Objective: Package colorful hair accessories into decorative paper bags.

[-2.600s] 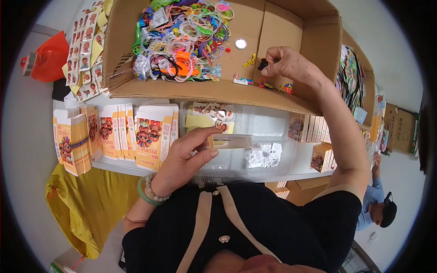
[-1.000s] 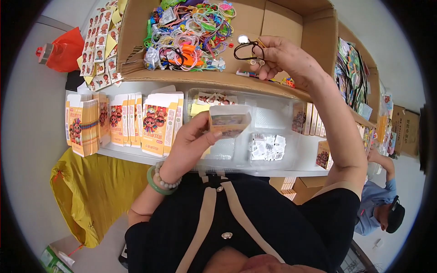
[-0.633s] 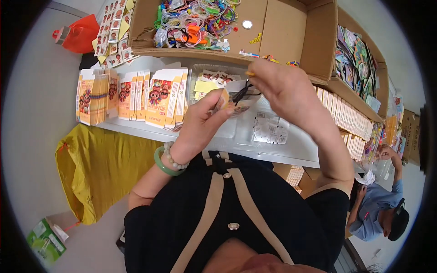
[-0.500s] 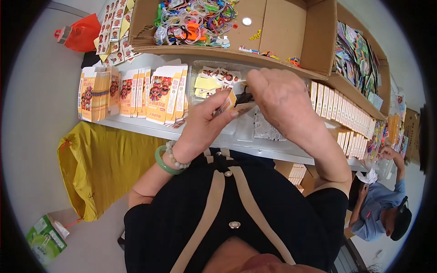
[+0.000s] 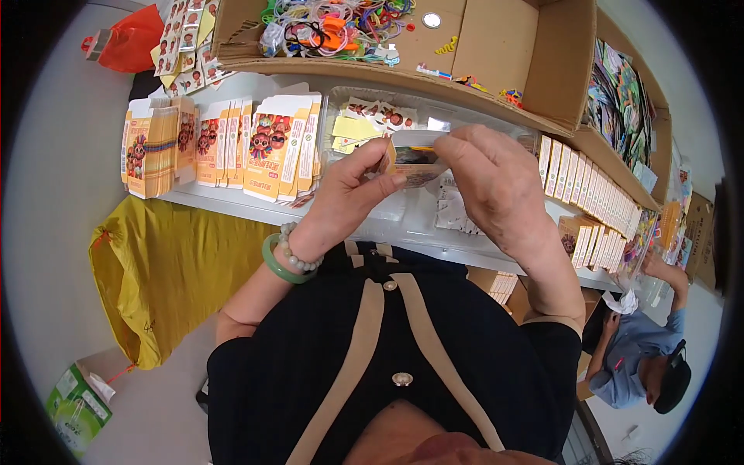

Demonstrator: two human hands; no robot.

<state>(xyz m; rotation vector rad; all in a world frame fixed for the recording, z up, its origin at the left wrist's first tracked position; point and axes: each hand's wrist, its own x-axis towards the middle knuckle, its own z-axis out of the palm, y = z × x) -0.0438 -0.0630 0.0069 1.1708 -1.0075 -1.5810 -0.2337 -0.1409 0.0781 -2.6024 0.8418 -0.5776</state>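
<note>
My left hand (image 5: 350, 194) grips a small printed carton (image 5: 413, 160) with its open end turned up, held above the white table (image 5: 232, 203). My right hand (image 5: 496, 182) is at the carton's open top, fingertips pinched over the opening; whatever they hold is hidden. A green bangle and a bead bracelet (image 5: 283, 256) sit on my left wrist. Past the hands stands a clear plastic tray (image 5: 364, 116) with printed cards and yellow slips.
Stacks of flat orange cartons (image 5: 221, 143) line the table's left. A big cardboard box (image 5: 496, 54) behind holds coloured rubber loops (image 5: 333, 27). A row of filled cartons (image 5: 597, 194) runs right. A yellow bag (image 5: 170, 263) hangs below. Another person (image 5: 643, 356) sits at lower right.
My right hand came back from the cardboard box with a dark loop and met the carton in my left hand, which rose from the table. The loop is now out of sight.
</note>
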